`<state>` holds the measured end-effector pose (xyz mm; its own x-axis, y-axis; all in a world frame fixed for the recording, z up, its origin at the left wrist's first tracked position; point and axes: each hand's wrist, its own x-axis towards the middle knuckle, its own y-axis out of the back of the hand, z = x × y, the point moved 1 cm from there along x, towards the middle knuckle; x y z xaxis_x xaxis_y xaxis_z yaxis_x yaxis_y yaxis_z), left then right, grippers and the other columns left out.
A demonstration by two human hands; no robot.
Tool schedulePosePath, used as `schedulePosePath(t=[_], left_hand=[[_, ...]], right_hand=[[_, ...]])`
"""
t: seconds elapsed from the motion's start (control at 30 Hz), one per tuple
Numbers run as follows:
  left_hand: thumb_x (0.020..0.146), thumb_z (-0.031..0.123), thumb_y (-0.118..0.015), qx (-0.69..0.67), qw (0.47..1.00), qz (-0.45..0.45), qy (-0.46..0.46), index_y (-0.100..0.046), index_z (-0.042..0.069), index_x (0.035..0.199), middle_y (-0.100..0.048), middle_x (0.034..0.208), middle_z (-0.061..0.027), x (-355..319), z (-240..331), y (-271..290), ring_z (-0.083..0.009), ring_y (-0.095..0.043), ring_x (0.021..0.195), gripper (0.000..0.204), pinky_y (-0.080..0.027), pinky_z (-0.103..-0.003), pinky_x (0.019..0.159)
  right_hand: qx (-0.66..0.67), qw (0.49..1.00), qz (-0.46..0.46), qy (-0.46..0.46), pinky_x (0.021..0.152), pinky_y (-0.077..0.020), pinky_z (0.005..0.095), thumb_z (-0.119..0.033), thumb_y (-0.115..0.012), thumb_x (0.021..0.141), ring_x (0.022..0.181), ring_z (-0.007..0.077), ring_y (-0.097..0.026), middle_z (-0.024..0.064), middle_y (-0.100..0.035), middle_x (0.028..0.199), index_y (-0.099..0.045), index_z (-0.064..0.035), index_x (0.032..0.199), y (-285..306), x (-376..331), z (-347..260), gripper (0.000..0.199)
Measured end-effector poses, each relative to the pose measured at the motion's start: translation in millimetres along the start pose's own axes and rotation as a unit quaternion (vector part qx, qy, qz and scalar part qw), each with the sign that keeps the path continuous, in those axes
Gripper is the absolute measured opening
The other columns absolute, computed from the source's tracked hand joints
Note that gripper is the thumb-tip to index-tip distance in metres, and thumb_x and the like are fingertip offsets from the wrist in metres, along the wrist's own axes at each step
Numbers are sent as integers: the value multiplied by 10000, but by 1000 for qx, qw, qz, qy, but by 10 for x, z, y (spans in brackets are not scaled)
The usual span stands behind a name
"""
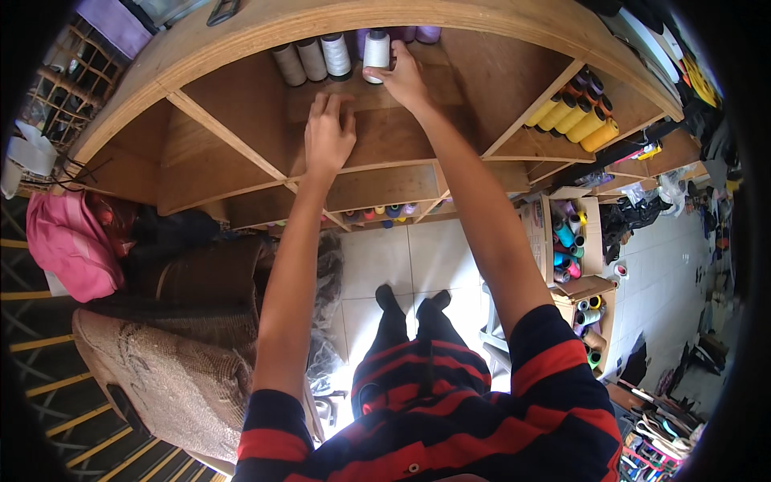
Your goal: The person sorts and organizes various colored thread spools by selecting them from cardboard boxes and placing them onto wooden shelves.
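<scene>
My right hand (403, 79) is closed round a white thread spool (376, 53), its thumb and fingers on the spool's side. The spool stands upright in the middle compartment of the wooden shelf (377, 132). My left hand (329, 138) holds nothing; its fingers are loosely bent and apart, near the front of the same compartment. Just beyond it stand another white spool (336, 56) and two grey-beige spools (300, 63). Purple spools (427, 34) sit further back, partly hidden by the spool in my right hand and by the shelf top.
Yellow spools (580, 120) lie stacked in the compartment on the right. Cardboard boxes of mixed spools (572, 241) stand below at the right. A pink cloth (74, 245) and a brown woven covering (173, 369) are at the left. Small coloured spools (392, 212) show in a lower row.
</scene>
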<state>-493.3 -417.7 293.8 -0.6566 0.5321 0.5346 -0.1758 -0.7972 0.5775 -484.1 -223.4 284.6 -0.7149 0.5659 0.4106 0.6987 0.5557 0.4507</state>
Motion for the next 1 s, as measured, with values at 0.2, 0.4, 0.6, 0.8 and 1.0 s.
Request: schedulePosePath(t=[0.2,0.4,0.6,0.8,1.0], left_hand=[[779,91,-623,-10,1000,20,-8,-619,47,945,-588,928,-138,-86,-122,-99,-347,-563,923,172,-447,-448,818],[766,164,-648,20,999,28,-8,-631,44,913,-598,934,-142,-106,-102,-123,-341,-559,908,191,-440,-446,816],[759,141,-664,81,994,44,-54,-651,34,887,-613,902,-140,-95,-52,-143,-332,-565,846,168,-456,-425,781],[773,192,-652,172,984,-30,-38,-631,46,988,-572,1062,-127,64,-192,-220,-336,-506,1024,261,-432,-458,847],[806,245,-627,215,976,-35,-29,-543,70,1172,-497,1205,-94,287,-334,-357,-325,-471,1111,414,-413,-481,919]], right_hand=[[-44,997,53,26,784,-475,439,-311,-857,633,920,387,-594,218,-605,998,-462,2,1065,-172,80,-100,663],[15,990,128,58,789,-431,441,-214,-850,640,918,375,-525,200,-541,969,-426,2,1053,-348,-19,-122,630],[-60,977,171,110,826,-447,428,-219,-826,682,993,382,-550,208,-556,1064,-447,16,1120,-400,-43,-70,625],[-75,986,141,56,831,-458,431,-197,-842,642,980,361,-555,189,-568,1044,-525,13,1094,-377,-42,-105,591],[-31,989,132,53,832,-461,451,-147,-838,630,988,397,-539,210,-535,1076,-530,10,1081,-376,-70,-88,568]])
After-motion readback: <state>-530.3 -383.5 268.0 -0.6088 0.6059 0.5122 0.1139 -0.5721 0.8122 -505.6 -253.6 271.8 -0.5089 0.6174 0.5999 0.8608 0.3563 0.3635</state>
